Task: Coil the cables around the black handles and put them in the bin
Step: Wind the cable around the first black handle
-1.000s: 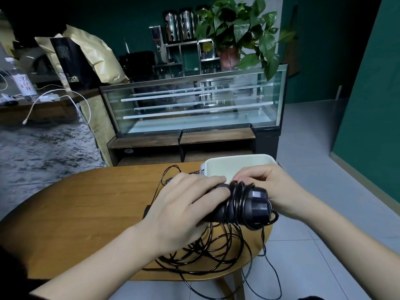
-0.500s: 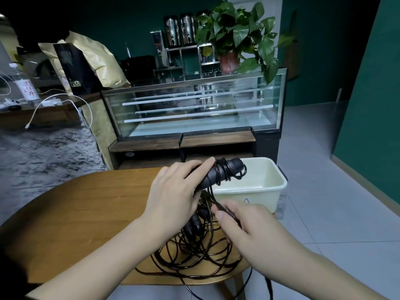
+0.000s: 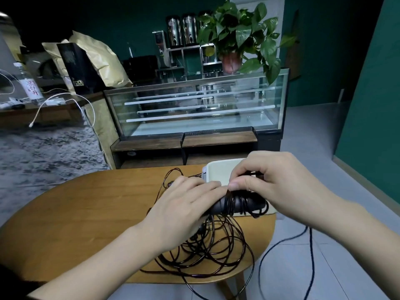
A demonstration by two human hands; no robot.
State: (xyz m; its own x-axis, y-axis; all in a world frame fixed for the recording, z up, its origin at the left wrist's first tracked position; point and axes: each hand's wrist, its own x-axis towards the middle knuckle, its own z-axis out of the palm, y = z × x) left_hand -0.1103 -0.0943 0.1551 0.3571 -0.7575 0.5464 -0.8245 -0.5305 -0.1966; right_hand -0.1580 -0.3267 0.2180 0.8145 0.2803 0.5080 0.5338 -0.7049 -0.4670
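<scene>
two hands (image 3: pixel 184 204) (image 3: pixel 272 182) grip one black handle (image 3: pixel 238 204) and its cable (image 3: pixel 216 245), fingers curled, beside one bin (image 3: pixel 218 169).

I am holding a black handle (image 3: pixel 236 204) lying roughly level in front of the cream bin (image 3: pixel 218 172), several turns of thin black cable (image 3: pixel 216 250) wrapped round its middle. The rest of the cable is lying in loose tangled loops on the round wooden table (image 3: pixel 91 213), some trailing over its edge.

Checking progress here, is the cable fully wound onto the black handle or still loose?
Partly wound. Several turns wrap the black handle, but most of the cable lies in loose loops on the table.
</scene>
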